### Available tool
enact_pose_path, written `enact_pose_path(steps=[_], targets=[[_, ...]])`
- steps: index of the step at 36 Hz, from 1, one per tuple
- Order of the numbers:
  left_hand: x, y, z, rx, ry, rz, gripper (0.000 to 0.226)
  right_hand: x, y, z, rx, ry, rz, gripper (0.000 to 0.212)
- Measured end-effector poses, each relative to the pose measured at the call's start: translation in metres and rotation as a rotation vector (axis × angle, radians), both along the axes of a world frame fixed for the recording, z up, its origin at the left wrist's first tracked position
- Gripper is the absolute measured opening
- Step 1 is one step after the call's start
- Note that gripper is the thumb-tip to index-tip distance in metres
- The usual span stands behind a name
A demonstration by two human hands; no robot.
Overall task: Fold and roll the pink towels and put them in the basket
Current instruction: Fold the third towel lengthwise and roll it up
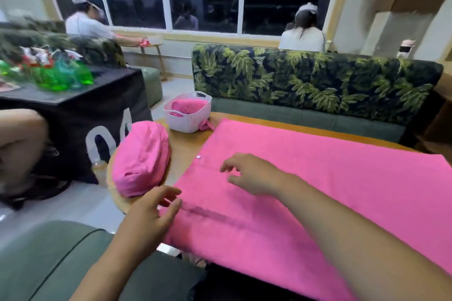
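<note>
One towel heap (pixel 141 159) near basket (pixel 182 121)

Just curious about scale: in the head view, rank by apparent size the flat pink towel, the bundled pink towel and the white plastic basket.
flat pink towel
bundled pink towel
white plastic basket (farther away, so last two unsure)

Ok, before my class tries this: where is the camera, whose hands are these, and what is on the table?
One picture, from a wide-angle camera worn on a person's head, looking down. The bare hands are that person's own. The left hand is at the edge of a pink towel spread flat on the wooden table; the right hand is over it. Both look open, gripping nothing. A bundle of pink towels lies to the left; the white basket beyond holds pink cloth.
</note>
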State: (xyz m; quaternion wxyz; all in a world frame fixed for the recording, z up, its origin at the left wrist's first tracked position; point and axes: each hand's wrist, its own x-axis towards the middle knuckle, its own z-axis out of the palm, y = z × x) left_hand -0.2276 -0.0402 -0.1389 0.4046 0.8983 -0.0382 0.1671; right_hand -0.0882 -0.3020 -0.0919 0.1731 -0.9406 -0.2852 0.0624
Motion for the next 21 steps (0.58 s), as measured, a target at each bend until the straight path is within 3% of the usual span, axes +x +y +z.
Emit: enact_pose_path(steps=[6,12,15,17,21], targets=[[-0.015,0.049,-0.023,0.181,0.109,0.183,0.013,0.023,0.016,-0.036,-0.229,-0.019,-0.065,0.048],[-0.029,0.049,-0.015,0.079,0.157,-0.033,0.007,0.022,0.011,-0.064,-0.229,-0.048,-0.103,0.055],[-0.030,0.048,-0.013,0.025,0.133,-0.103,0.018,0.023,0.010,-0.065,-0.229,-0.055,-0.106,0.055],[-0.030,0.049,-0.017,0.071,0.112,-0.141,0.023,0.024,0.010,-0.066,-0.228,-0.062,-0.106,0.055],[-0.028,0.058,-0.028,0.340,0.010,-0.270,0.039,0.025,0.010,-0.069,-0.220,-0.072,-0.107,0.054]])
